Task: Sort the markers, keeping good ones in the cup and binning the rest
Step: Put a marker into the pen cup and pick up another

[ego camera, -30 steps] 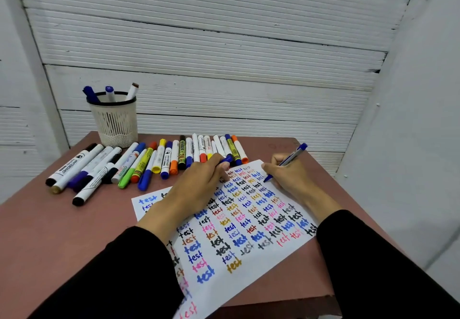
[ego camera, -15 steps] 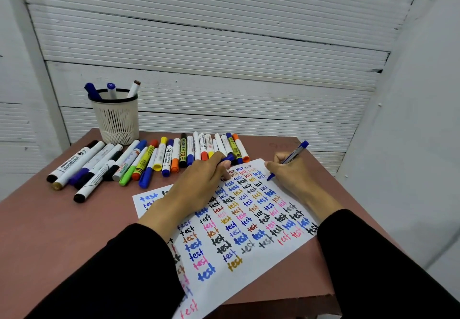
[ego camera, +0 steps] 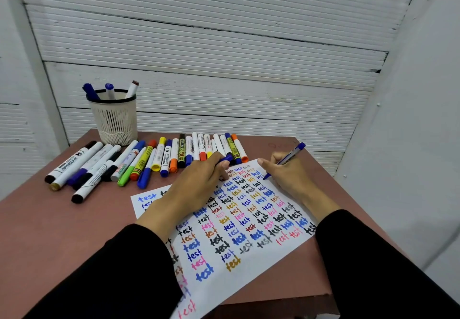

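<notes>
Mostly visible: brown table (ego camera: 49, 231), its near edge and left side cut off by the frame and by the black sleeves (ego camera: 104, 276). White paper sheet (ego camera: 249, 264) lies angled on it, covered in rows of the word "test" in blue, black, red, pink and orange; its lower corner runs out of frame and its upper left part is hidden under the left hand and forearm. Writing at the far corner is too small to read cleanly.

Row of markers (ego camera: 159, 157) lies on the table beyond the paper, from thick white-barrel ones at left to thinner ones at right, caps mixed black, blue, green, orange, yellow, red. Several overlap; labels mostly unreadable. The right end of the row is partly hidden behind the left hand's fingers.

White mesh cup (ego camera: 115, 119) stands upright at the table's far left corner, just behind the row. Three markers in cup (ego camera: 109, 91) stick out above the rim: two blue-capped, one white with a dark cap. Their lower parts only show dimly through the mesh.

Left hand (ego camera: 199, 184) rests palm-down on the paper, fingers curled round a blue cap (ego camera: 225, 158), mostly hidden in the grip.

Right hand (ego camera: 286, 172) grips a blue marker (ego camera: 290, 157) in a writing pinch, tip down touching the paper's far corner, rear end tilted up and right. Barrel middle hidden by fingers.
</notes>
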Tool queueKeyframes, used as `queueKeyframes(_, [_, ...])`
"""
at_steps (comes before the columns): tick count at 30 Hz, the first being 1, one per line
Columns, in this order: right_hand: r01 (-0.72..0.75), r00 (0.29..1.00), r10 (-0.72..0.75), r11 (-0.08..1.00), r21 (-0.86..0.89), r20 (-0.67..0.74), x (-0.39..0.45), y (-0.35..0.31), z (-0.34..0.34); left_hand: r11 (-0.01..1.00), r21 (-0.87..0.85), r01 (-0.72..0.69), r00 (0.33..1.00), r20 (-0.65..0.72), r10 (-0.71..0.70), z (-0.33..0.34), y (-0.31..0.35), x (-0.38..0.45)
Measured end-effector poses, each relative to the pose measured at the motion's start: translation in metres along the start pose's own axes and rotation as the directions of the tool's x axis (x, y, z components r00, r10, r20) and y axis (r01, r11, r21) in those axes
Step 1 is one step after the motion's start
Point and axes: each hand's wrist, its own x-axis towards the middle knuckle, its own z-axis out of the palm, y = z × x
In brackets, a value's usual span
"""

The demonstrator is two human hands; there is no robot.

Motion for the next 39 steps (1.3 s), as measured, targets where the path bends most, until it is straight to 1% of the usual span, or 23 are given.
queueKeyframes(3, [0.012, 1.000, -0.013, 0.999, -0.035, -0.026, 0.002, 0.001, 0.001, 1.000, 0.016, -0.008, 1.000, -0.007, 0.009, 0.001, 0.000, 0.000])
queueKeyframes(5, [0.023, 0.999, -0.023, 1.000, -0.013, -0.037, 0.001, 0.000, 0.001, 1.000, 0.029, -0.008, 1.000, -0.012, 0.008, 0.001, 0.001, 0.001])
queueKeyframes(7, [0.028, 0.997, -0.022, 0.997, 0.073, -0.081, 0.001, -0.002, 0.001, 1.000, 0.018, 0.002, 1.000, -0.021, -0.001, 0.000, 0.002, 0.001])
queueKeyframes(9, [0.023, 0.992, 0.002, 0.980, 0.199, -0.123, 0.001, -0.008, -0.001, 1.000, -0.023, 0.007, 0.999, -0.038, -0.008, 0.000, 0.003, 0.000])
queueKeyframes(11, [-0.015, 0.992, 0.049, 0.958, 0.287, -0.114, -0.001, -0.015, -0.004, 0.999, -0.052, 0.009, 0.998, -0.058, -0.012, 0.000, 0.003, -0.001])
queueKeyframes(12, [-0.046, 0.995, 0.072, 0.941, 0.335, -0.064, -0.003, -0.018, -0.006, 0.998, -0.058, 0.012, 0.998, -0.066, -0.015, 0.000, 0.003, -0.001])
queueKeyframes(14, [-0.131, 0.989, 0.084, 0.875, 0.466, 0.119, -0.006, -0.023, -0.009, 0.998, -0.059, 0.021, 0.996, -0.082, -0.026, 0.001, 0.001, 0.000])
queueKeyframes(16, [-0.232, 0.955, 0.082, 0.806, 0.545, 0.285, -0.009, -0.028, -0.009, 0.998, -0.053, 0.036, 0.995, -0.091, -0.041, 0.003, -0.002, 0.001])
queueKeyframes(17, [-0.263, 0.942, 0.082, 0.783, 0.563, 0.327, -0.010, -0.031, -0.009, 0.998, -0.046, 0.046, 0.995, -0.090, -0.050, 0.003, -0.003, 0.002])
queueKeyframes(20, [-0.291, 0.933, 0.085, 0.754, 0.589, 0.351, -0.011, -0.035, -0.005, 0.996, -0.073, 0.059, 0.994, -0.085, -0.065, 0.003, -0.004, 0.003])
queueKeyframes(25, [-0.228, 0.952, 0.045, 0.763, 0.604, 0.303, -0.012, -0.037, -0.007, 0.994, -0.088, 0.059, 0.995, -0.074, -0.065, 0.004, -0.007, 0.005])
queueKeyframes(33, [-0.213, 0.950, 0.028, 0.784, 0.584, 0.310, -0.013, -0.036, -0.004, 0.996, -0.078, 0.054, 0.996, -0.064, -0.059, 0.003, -0.007, 0.004])
queueKeyframes(39, [-0.199, 0.957, 0.030, 0.793, 0.576, 0.288, -0.013, -0.037, -0.004, 0.997, -0.070, 0.041, 0.997, -0.055, -0.045, 0.003, -0.007, 0.004])
